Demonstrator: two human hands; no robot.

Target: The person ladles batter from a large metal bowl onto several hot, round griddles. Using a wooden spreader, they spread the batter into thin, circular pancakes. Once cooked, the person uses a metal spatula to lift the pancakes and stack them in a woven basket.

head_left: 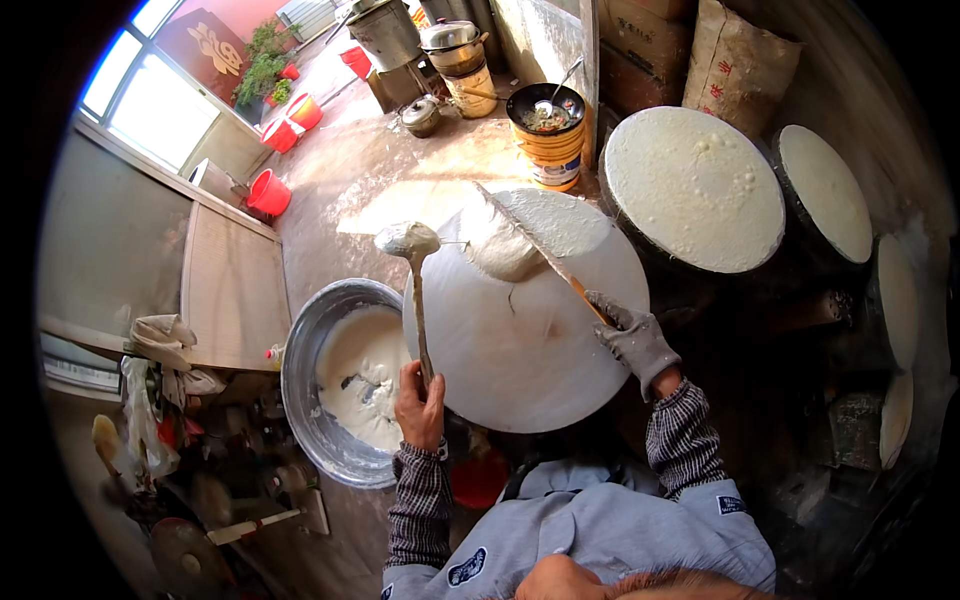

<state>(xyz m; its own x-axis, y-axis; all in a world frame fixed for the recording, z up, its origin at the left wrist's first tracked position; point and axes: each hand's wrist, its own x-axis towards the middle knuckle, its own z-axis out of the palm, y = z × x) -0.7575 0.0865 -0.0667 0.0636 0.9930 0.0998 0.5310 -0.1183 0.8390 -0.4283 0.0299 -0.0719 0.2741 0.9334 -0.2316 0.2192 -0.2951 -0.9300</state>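
Note:
My bare left hand grips the handle of a batter-coated ladle, whose bowl is up at the left rim of a large round griddle. In my gloved right hand is the wooden handle of a long, thin spreader, lying slantwise over the griddle. Thick pale batter is heaped beside the blade's left side, and a thin white layer covers the griddle's far part. Left of the griddle, a wide metal basin holds white batter.
More round griddles covered in white stand at the right. Beyond the griddle are a yellow bucket with a black wok, a lidded pot and red buckets. A cabinet stands left.

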